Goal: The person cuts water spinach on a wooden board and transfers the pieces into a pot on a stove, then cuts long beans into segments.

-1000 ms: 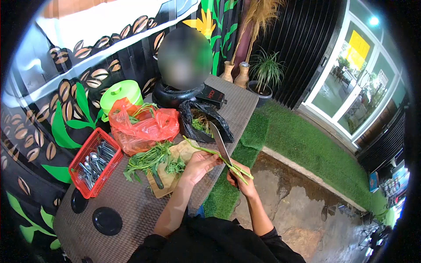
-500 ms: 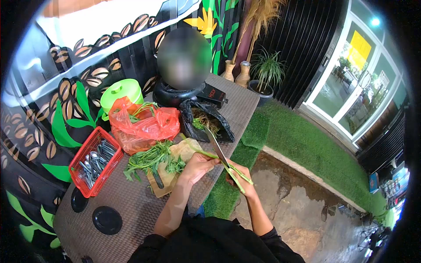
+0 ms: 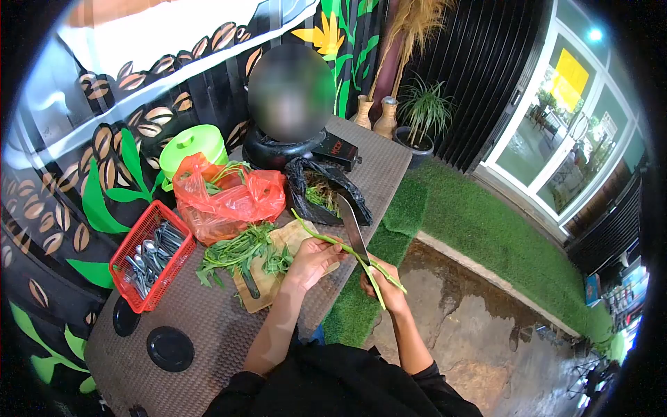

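My left hand point(image 3: 314, 264) pinches a long green vegetable stem point(image 3: 318, 235) past the table's edge. My right hand point(image 3: 390, 290) is closed around a knife point(image 3: 353, 226), its handle mostly hidden and its blade pointing up and away. The stem crosses the blade near the handle, and its split lower ends hang over my right hand. Just left of my left hand, leafy greens point(image 3: 240, 251) lie partly on a wooden chopping board point(image 3: 258, 295). Beyond the blade sits an open black plastic bag point(image 3: 297, 186) with plant scraps point(image 3: 321, 197) inside.
A red plastic bag point(image 3: 229, 205) with greens stands beside a lime-green lidded container point(image 3: 189, 151). Spoons and other cutlery fill a red basket point(image 3: 177, 226). Two black plates point(image 3: 170, 349) lie on the woven-pattern table point(image 3: 229, 347). A potted plant point(image 3: 415, 139) stands past the far corner.
The knife has shifted slightly right along the stem toward its split ends. The stem's far tip has swung up and left a little. Both hands keep their hold.
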Available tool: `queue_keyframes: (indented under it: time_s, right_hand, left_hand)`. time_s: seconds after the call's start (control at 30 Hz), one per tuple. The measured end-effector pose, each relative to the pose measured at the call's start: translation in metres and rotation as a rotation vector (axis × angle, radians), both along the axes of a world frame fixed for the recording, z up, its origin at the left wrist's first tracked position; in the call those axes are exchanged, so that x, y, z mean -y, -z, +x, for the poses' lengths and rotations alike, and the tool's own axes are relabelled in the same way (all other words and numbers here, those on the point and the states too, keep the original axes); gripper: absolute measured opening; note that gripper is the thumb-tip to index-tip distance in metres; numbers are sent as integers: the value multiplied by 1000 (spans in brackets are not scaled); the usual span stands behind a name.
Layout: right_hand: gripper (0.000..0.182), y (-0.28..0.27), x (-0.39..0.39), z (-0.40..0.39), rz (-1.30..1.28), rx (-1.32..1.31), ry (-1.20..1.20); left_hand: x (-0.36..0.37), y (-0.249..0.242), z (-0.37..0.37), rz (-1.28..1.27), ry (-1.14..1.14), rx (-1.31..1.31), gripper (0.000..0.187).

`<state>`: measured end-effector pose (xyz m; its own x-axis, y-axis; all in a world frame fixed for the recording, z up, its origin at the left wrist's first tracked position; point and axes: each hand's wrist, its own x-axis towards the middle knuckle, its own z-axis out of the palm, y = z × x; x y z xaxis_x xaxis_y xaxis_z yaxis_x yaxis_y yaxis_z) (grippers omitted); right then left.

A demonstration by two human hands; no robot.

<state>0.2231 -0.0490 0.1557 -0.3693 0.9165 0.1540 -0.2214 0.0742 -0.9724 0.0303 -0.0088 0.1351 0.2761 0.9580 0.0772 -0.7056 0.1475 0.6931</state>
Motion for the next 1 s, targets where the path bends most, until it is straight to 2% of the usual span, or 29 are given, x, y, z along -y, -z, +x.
queue_keyframes:
  time_s: [0.33,0.4,0.5,1.0]
  right_hand:
    - [45,-1,-3,5,12,53,-37]
    - [45,-9,-2,5,96,168,-33]
    - [55,-11,-1,3,74,166,-6]
    - [55,-12,1,2,55,147,-69]
  left_hand:
    - [-2,6,0,9,56,15,16]
    - [-2,8,-1,0,81,18,16]
    - [-1,7,1,-1,97,16,17]
    - [2,4,3,12,90,23,16]
